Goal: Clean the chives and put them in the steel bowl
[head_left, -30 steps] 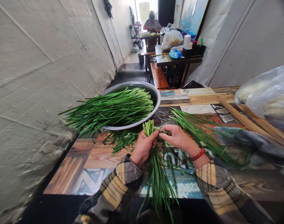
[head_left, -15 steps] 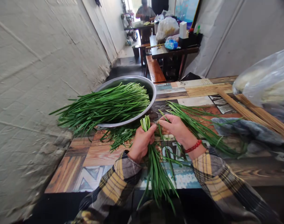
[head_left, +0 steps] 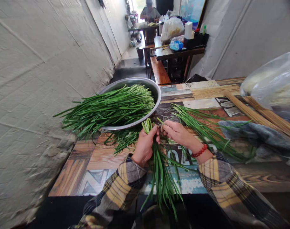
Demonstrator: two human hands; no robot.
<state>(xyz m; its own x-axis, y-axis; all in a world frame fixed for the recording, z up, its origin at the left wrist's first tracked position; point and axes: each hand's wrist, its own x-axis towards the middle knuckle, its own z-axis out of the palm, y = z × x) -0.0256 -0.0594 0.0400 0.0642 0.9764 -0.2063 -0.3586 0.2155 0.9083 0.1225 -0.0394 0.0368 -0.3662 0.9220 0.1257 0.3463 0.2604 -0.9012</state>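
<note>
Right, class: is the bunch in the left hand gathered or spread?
Gathered at one end, spread at the other: the left hand grips the bunch near its pale ends, and the green leaves fan out below.

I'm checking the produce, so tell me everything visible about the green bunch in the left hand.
The green bunch has long, slender leaves, dark green below, and pale stem ends. The left hand grips it near those ends, which point toward the basin. The leaves fan down over the table, tips past its near edge. The right hand is close; contact is unclear.
</note>
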